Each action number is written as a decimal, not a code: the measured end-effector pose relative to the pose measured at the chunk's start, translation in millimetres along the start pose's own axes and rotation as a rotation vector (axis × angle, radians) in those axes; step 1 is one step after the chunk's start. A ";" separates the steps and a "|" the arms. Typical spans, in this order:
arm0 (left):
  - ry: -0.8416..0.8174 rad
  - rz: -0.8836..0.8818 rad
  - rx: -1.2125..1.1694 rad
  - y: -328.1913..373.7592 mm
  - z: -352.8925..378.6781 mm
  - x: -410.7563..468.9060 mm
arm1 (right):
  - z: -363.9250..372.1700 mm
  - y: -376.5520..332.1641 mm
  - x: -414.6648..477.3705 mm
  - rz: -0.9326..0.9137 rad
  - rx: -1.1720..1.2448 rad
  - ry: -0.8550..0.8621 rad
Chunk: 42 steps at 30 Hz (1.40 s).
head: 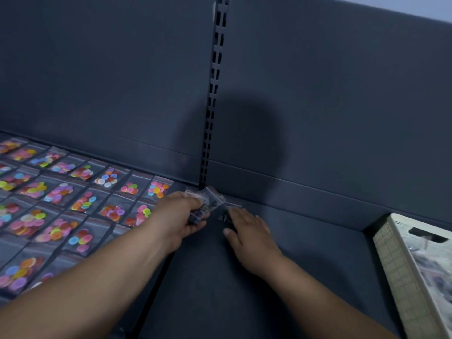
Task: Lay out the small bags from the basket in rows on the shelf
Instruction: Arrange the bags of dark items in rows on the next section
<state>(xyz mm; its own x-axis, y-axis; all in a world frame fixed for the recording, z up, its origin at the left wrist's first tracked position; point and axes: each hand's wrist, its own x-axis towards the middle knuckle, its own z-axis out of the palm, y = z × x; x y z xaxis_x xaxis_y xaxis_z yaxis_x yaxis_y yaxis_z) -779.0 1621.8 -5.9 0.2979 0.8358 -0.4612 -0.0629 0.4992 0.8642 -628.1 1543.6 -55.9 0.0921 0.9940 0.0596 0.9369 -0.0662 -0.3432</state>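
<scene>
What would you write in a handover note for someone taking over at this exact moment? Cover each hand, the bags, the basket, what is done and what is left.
Left hand: grips a bunch of dark-button bags near the back of the shelf.
Right hand: fingers flat on one dark bag lying on the shelf beside the bunch.
Done: rows of coloured-button bags cover the shelf's left section.
Left: lay the held bags in rows on the right section, then whatever bags remain in the basket at far right.
</scene>
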 end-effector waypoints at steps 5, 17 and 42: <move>-0.072 -0.016 -0.027 -1.2 11.5 -4.1 | -25.9 -19.2 6.0 0.336 1.002 0.127; -0.064 -0.069 0.038 -4.9 19.2 -6.9 | -52.7 25.2 8.8 0.700 1.090 0.052; -0.065 -0.064 0.081 -3.6 30.9 -7.4 | -20.6 54.6 -25.6 -0.001 -0.025 -0.023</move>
<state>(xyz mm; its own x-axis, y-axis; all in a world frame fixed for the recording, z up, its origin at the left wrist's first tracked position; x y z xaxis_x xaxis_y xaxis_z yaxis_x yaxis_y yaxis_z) -751.6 1606.7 0.6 0.3604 0.7850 -0.5039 0.0344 0.5286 0.8482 -572.4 1512.7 -56.9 0.0832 0.9958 0.0381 0.9450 -0.0667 -0.3201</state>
